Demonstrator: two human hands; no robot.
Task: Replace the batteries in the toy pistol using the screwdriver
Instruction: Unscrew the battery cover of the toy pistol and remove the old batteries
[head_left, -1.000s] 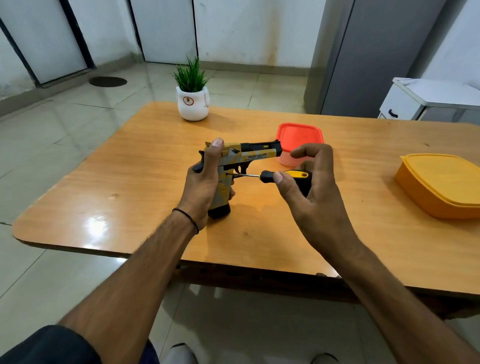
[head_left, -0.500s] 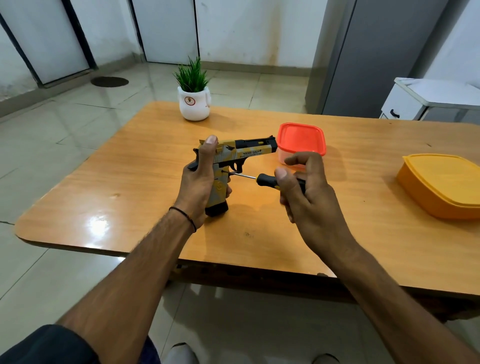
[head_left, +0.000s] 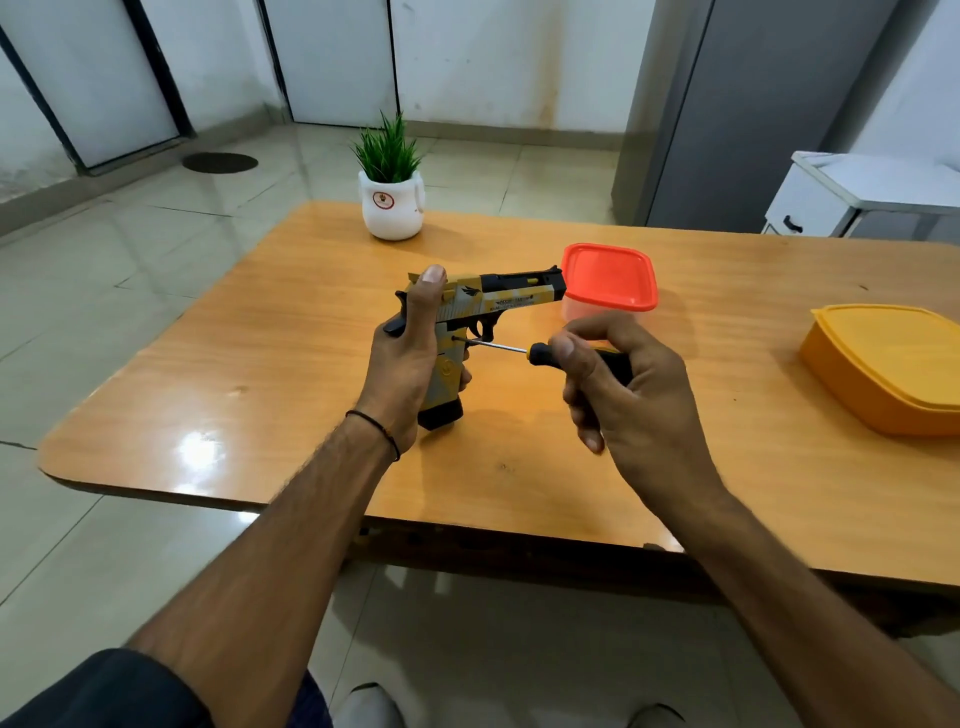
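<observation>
So, going from the left: the left hand (head_left: 402, 364) is wrapped around the grip of the toy pistol (head_left: 519, 291). The thumb runs straight up the back end to the top of the slide, and the other fingers curl round the far side, with just their tips peeking out past the grip. It's a firm clamp, not loose at all. The butt looks planted on the table (head_left: 260, 395), barrel pointing right. My guess is that's for bracing, so the gun can't twist while the screw gets worked.

Just right of those curled fingertips, the tip of the screwdriver (head_left: 537, 353) sits against the side of the grip below the trigger guard, right where I'd expect the battery cover screw. I can't actually see the screw, it's too small.

The right hand (head_left: 644, 415) pinches the handle, thumb on the near side and fingers bunched tight over the top. That looks like a twisting grip.

Past the left thumb there's a plant pot (head_left: 392, 208). Beyond the right hand's knuckles is a red-lidded tub (head_left: 608, 278), and a yellow tub (head_left: 893, 364) sits well off to their right. No idea what's inside either.
</observation>
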